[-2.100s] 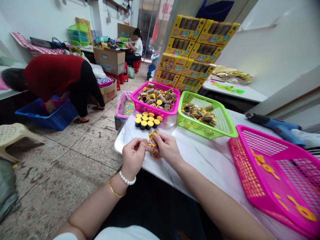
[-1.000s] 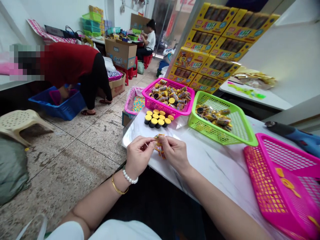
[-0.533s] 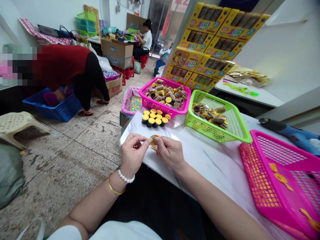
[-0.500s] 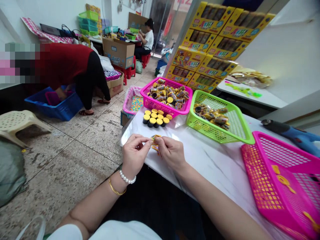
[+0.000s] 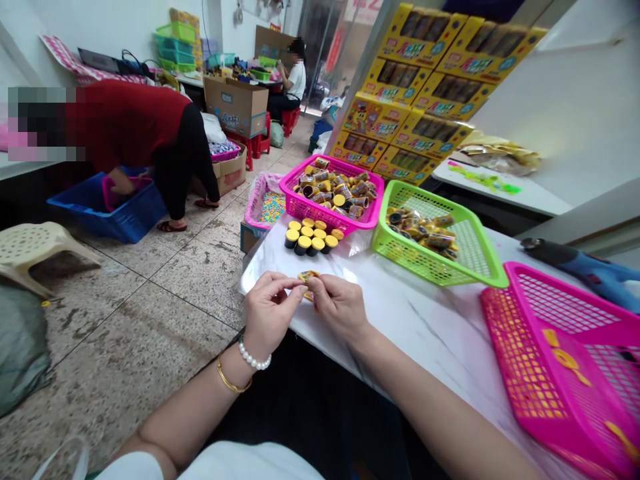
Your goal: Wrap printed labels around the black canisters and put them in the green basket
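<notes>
Over the near edge of the white marbled table my left hand (image 5: 273, 305) and my right hand (image 5: 340, 303) meet, both with fingers pinched. Between their fingertips is a small yellow printed wrapper (image 5: 309, 275), its lower part mostly hidden behind the fingers. Thumb and forefinger of each hand press on it from either side. Just beyond the hands stands a cluster of small black tubs with yellow lids (image 5: 313, 239). Behind these, a pink basket (image 5: 327, 221) holds many small printed cups. To its right a green basket (image 5: 425, 261) holds more of the same cups.
A pink basket (image 5: 525, 373) with a few yellow pieces sits at the right, beside a blue heat gun (image 5: 580, 263). Yellow boxes (image 5: 395, 73) are stacked behind. On the left, a person in red (image 5: 135, 120) bends over a blue crate (image 5: 120, 223); another person sits farther back.
My hands stay almost in place, and slightly more of the wrapper shows above the fingertips. The bending person has raised the pink container a little in the blue crate.
</notes>
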Demonstrator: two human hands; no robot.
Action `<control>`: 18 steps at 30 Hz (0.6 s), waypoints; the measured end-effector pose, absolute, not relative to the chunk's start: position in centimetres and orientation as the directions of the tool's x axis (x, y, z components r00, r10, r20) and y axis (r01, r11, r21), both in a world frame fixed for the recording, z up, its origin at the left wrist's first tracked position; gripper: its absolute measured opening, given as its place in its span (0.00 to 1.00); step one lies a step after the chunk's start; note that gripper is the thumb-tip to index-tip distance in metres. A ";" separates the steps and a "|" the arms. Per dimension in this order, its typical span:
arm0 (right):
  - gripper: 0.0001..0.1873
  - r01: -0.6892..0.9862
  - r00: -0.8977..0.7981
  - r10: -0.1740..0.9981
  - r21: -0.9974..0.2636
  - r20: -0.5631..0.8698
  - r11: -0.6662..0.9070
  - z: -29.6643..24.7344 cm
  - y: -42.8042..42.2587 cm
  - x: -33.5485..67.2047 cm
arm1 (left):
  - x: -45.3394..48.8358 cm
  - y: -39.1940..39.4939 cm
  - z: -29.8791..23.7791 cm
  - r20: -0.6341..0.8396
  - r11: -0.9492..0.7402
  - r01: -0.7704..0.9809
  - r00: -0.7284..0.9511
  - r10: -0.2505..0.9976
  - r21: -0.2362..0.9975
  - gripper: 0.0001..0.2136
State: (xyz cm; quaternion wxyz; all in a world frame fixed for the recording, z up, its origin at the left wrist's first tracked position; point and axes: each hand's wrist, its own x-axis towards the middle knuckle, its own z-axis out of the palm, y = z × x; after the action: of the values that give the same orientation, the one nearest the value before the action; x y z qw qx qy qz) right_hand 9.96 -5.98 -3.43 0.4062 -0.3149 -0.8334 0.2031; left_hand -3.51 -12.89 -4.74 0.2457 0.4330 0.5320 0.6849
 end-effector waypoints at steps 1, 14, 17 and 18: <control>0.27 0.362 -0.480 0.685 -0.588 0.548 0.723 -3.4 -6.0 10.0 | -3.5 -12.8 -4.8 0.321 -0.308 0.112 -0.498 0.805 0.945 0.04; 0.22 0.366 -0.543 0.617 -0.501 0.569 0.784 -3.1 -5.7 10.2 | -4.3 -12.0 -3.7 0.071 -0.129 -0.128 -0.386 0.920 0.983 0.07; 0.19 0.341 -0.557 0.618 -0.526 0.555 0.780 -4.2 -4.9 10.6 | -4.2 -11.6 -4.3 0.063 -0.142 -0.157 -0.425 0.903 0.977 0.09; 0.18 0.327 -0.562 0.615 -0.534 0.553 0.779 -4.6 -4.6 10.7 | -4.2 -11.4 -4.5 0.055 -0.144 -0.171 -0.441 0.896 0.975 0.09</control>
State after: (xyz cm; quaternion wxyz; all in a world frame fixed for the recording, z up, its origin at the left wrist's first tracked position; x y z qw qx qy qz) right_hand 10.68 -4.60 -4.57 0.3802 -0.2729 -0.8632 0.1893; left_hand -4.16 -11.42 -4.45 0.3974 0.3487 0.5196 0.6712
